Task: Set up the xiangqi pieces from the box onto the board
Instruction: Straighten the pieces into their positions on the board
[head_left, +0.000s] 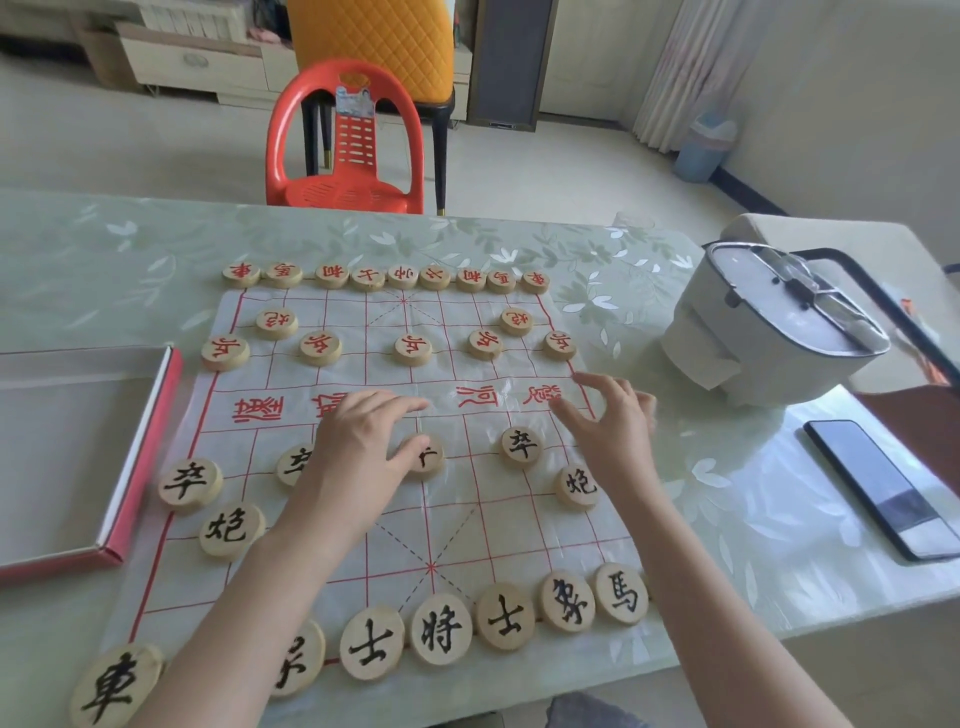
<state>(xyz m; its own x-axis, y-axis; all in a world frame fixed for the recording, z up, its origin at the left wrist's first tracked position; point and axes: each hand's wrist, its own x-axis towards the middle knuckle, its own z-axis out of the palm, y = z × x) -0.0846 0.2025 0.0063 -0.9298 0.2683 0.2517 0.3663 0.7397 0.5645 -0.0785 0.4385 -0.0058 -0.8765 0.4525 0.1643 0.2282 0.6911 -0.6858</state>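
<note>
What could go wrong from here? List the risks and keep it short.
The left forearm lies across the near row, half covering one black piece. Drawing it back could sweep that piece off its point.
The board is a thin, creased sheet, so a dragging hand might shift it and misalign pieces.
The right hand hovers close to the black cannon and could knock it.

A home living room is indicated: a floral-covered counter (104, 270), a red plastic chair (345, 150) and a yellow quilted chair (374, 41) beyond the left grip (363, 441), a white kitchen appliance (769, 332) right of the right grip (613, 431), and curtains (680, 67) and a low cabinet (197, 67) farther off.
</note>
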